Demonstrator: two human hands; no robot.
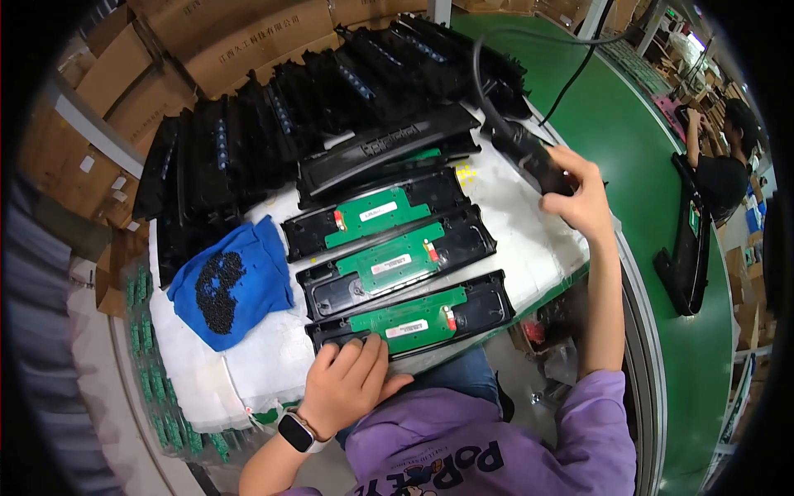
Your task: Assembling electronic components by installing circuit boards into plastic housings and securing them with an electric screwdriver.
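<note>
Left hand [347, 382] pressed flat on the near left end of the nearest black tray [411, 316], fingers [361, 351] spread and lying on its edge, pinning rather than gripping. Right hand [584, 198] raised at the far right, fingers wrapped tight round a black power screwdriver [529, 153], cable [504, 41] looping up and away behind. Three such trays side by side on the white padded bench [529, 248], each with a green circuit board [407, 314] seated inside; second tray [397, 264] and third tray [376, 217] just beyond the near one. Closed black housing [385, 149] farther back, then a long row of stacked black casings [248, 132]. Blue cloth [236, 281] to the left, heaped with small black screws [218, 289].

Judged as fastening the board into the near tray. Best done by keeping the left palm firm so the tray cannot skid on the soft padding, bringing the driver down square over the screw hole, tip seated before pulling the trigger, cable kept clear of the boards. Worth minding: a slanted bit likely to slip and scratch the green board.

Another person [724, 165] at the green conveyor [628, 140] far right, with a separate black part [686, 248] lying there.
</note>
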